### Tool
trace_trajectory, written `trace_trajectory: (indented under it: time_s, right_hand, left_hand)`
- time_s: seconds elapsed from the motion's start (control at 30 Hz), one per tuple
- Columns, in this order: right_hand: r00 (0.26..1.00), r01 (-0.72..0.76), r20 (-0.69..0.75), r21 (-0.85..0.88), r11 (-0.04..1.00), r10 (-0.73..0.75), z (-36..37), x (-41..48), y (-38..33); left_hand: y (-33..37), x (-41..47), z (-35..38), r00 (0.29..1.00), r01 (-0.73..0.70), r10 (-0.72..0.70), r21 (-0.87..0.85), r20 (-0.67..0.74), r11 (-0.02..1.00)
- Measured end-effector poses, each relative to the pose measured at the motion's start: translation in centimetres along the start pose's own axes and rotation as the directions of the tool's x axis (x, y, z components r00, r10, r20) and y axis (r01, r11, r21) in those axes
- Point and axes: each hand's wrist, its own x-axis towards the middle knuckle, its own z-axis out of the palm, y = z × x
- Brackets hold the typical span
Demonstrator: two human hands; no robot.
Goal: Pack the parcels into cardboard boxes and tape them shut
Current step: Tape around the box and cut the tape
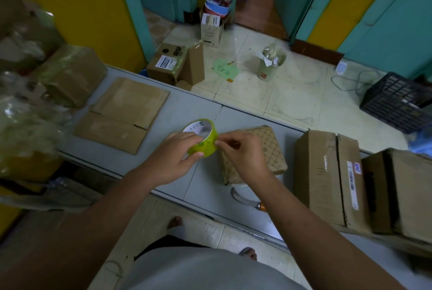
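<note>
My left hand (177,154) grips a yellow-green tape roll (203,136) above the grey table (187,107). My right hand (245,154) pinches at the roll's right edge with thumb and forefinger. Under my right hand lies a small parcel box (268,147) with a diamond pattern. A flattened cardboard box (124,112) lies on the table to the left. A larger taped cardboard box (325,177) stands to the right of the parcel.
A knife (247,201) with an orange handle lies at the table's near edge. More cardboard boxes (402,191) stand at the far right, wrapped boxes (67,72) at the left. On the floor beyond are boxes (173,63), a bin (271,63) and a black crate (397,100).
</note>
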Motion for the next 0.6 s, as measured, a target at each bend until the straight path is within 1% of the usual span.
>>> trace_trajectory:
  time_s: [0.07,0.17,0.23,0.3,0.37,0.47,0.53,0.6]
  right_hand:
    - [0.999,0.024,-0.028,-0.018,1.0,-0.025,0.0,-0.3,-0.1]
    - [1.0,0.026,-0.006,-0.036,0.999,-0.026,-0.3,-0.2,-0.3]
    - [0.999,-0.013,0.035,-0.027,1.0,0.014,-0.8,-0.2,-0.3]
    - [0.994,-0.072,0.079,0.017,0.997,0.07,-1.7,-0.4,-0.4]
    - [0.987,-0.128,0.108,0.075,0.989,0.119,-2.8,-0.7,-0.8]
    - [0.969,-0.228,0.148,0.254,0.94,0.196,-4.1,-0.7,-1.8]
    - [0.963,-0.265,0.148,0.366,0.892,0.226,-4.8,-0.6,-2.0]
    - [0.954,-0.292,0.079,0.458,0.839,0.289,-6.0,-0.4,-1.8]
  left_hand:
    - [0.3,0.3,0.1,0.999,0.034,-0.034,0.011,0.016,0.999]
    - [1.4,0.3,0.1,0.998,0.067,-0.067,-0.026,0.009,0.997]
    - [1.6,0.3,0.0,0.997,0.08,-0.079,-0.066,0.018,0.995]
    - [1.6,0.6,-0.3,0.987,0.153,-0.146,-0.119,0.07,0.981]
    - [1.5,1.1,-0.7,0.972,0.226,-0.218,-0.09,0.092,0.97]
    - [1.4,1.6,-1.4,0.946,0.323,-0.319,-0.088,0.055,0.942]
    - [1.2,2.1,-1.5,0.954,0.3,-0.3,-0.055,0.006,0.952]
    - [0.3,2.4,-1.6,0.963,0.266,-0.266,0.005,-0.042,0.964]
